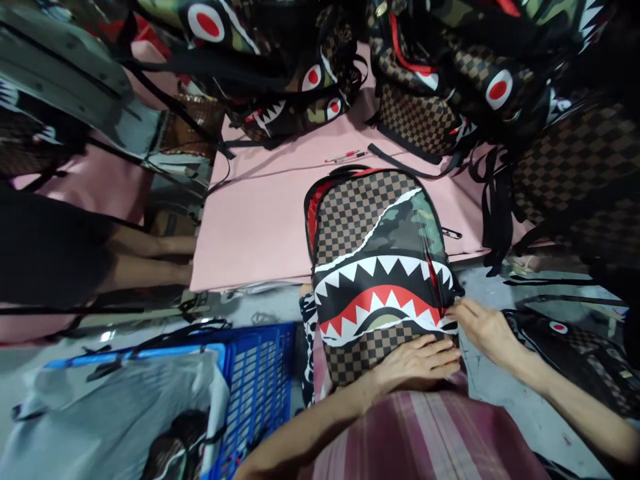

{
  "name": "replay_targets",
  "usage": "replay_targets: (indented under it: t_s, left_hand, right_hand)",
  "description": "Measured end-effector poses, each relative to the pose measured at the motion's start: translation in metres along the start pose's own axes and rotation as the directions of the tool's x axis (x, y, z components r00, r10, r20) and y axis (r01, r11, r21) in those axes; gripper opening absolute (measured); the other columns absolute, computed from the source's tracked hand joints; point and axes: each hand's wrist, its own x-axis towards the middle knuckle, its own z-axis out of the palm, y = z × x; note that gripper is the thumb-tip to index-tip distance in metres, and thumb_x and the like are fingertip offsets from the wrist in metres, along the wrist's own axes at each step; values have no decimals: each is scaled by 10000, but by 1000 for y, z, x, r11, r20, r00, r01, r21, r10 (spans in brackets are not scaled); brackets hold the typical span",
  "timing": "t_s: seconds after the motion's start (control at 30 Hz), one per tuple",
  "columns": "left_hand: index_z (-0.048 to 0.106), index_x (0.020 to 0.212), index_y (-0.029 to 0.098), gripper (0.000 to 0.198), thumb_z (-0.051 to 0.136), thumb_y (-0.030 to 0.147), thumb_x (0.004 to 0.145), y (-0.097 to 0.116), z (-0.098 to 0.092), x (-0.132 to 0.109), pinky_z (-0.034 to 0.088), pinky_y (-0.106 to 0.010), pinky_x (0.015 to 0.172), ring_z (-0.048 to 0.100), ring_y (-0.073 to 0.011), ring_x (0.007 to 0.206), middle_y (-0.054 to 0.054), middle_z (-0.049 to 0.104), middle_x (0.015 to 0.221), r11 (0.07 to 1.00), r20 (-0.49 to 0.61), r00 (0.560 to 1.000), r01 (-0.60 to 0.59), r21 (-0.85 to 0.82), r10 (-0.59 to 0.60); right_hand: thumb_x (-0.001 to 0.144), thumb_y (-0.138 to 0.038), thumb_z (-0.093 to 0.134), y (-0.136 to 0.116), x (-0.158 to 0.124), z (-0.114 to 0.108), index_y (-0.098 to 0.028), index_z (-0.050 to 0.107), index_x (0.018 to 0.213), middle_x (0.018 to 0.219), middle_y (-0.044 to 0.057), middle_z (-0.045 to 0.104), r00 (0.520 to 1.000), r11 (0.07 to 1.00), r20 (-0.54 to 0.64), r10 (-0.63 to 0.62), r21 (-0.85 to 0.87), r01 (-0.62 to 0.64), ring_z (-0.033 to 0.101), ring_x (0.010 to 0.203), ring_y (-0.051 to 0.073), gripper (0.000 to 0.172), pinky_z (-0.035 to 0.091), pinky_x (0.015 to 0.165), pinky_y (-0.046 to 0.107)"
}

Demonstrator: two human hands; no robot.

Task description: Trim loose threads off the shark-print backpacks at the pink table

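Observation:
A backpack with a brown-and-black check, a camouflage patch and a printed shark mouth leans on the table edge, its lower end at my lap. Its top edge shows a red lining at the left. My left hand lies flat across the lower front, fingers stretched to the right. At the right side edge, beside a slit with red showing, the fingertips of my right hand pinch the bag's edge. Whether a zipper pull is between them is hidden.
Pink sheeting covers the table, with pens on it. More patterned bags are heaped at the back and right. A blue crate stands at my left. Another person's arms rest near the table's left edge.

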Motion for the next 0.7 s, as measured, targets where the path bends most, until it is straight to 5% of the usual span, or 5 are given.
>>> replay_targets:
  t_s: [0.17,0.33,0.47,0.57,0.7]
  left_hand:
    - [409,1336,215,399,301,207,952,-2,-6,-10,223,-375,1121,212,-173,1370,13,320,1461,997,126,989,75,12,-76]
    - [411,1332,195,407,308,156,941,1,-6,-17,213,-389,1130,195,-176,1375,18,303,1467,986,115,979,170,-5,-168]
    - [422,1317,180,390,326,157,939,4,1,-20,228,-388,1125,212,-167,1369,-14,346,1448,981,155,976,170,-97,-154]
    - [432,1301,183,379,318,149,941,5,3,-20,235,-394,1120,222,-160,1365,-22,366,1436,970,183,973,169,-174,-137]
    - [438,1296,203,378,302,164,946,9,-3,-19,201,-380,1134,205,-135,1369,-6,414,1407,931,186,964,239,-275,-192]
  right_hand:
    - [888,-127,383,16,52,-16,-201,616,885,794,22,547,982,982,39,-187,22,186,516,660,108,245,319,505,213]
    - [890,-184,430,9,68,-16,-200,647,843,793,23,564,978,978,34,-208,15,207,521,665,106,222,288,494,229]
    - [891,-252,446,9,99,-31,-174,652,816,779,42,584,973,999,-227,-41,13,45,519,648,128,233,325,528,255]
    - [862,-291,490,20,156,-50,-176,656,798,812,53,587,890,988,-432,147,110,-109,529,718,164,212,374,619,292]
    - [753,-329,623,40,213,-53,-173,657,838,858,53,599,900,935,-379,216,345,-79,538,807,199,181,405,757,359]
